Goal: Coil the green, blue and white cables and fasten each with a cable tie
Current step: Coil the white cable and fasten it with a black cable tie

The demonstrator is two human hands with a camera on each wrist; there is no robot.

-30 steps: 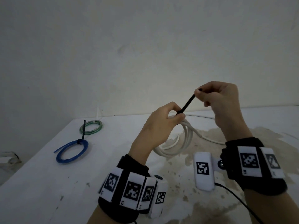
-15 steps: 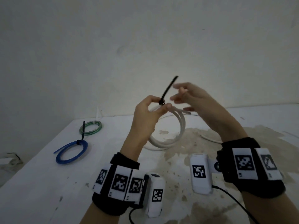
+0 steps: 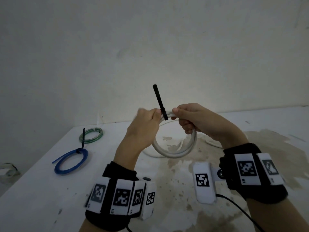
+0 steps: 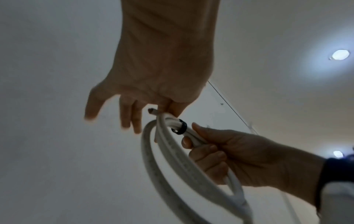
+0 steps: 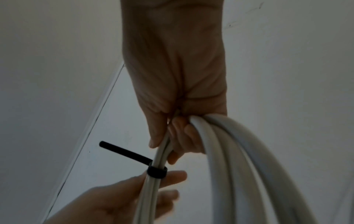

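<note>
Head view: right hand (image 3: 197, 121) curls round the white cable (image 3: 175, 152) coil, left hand (image 3: 143, 124) pinches it. Black cable tie (image 3: 160, 102) cinches the strands between both grips, tail upward.

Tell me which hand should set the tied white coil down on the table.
Probably the right hand: its fingers curl fully round the white coil, while the left hand only pinches it beside the black cable tie, other fingers spread.

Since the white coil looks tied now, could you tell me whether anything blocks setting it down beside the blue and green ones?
Nothing visible does. The table between the white coil and the blue coil and green coil is bare.
</note>
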